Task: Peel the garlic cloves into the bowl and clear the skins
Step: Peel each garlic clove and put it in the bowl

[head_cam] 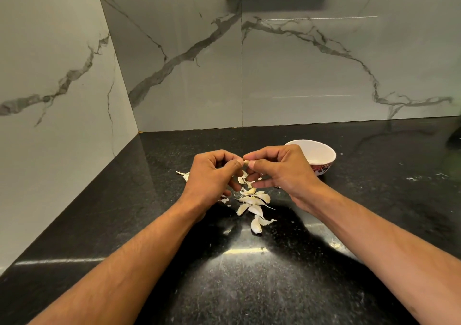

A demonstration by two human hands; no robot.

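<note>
Left hand and right hand each pinching same garlic clove, grip for stripping skin; below, unpeeled cloves, skins; bowl at 2 o'clock on table

both hands raised, fingertips pinching together

A black speckled stone counter fills the lower half of the frame and meets marble-look walls at the back and left. Near the centre lies a loose heap of garlic cloves and papery skins. One stray clove lies just left of centre. A white bowl with a floral pattern stands right of centre.
</note>
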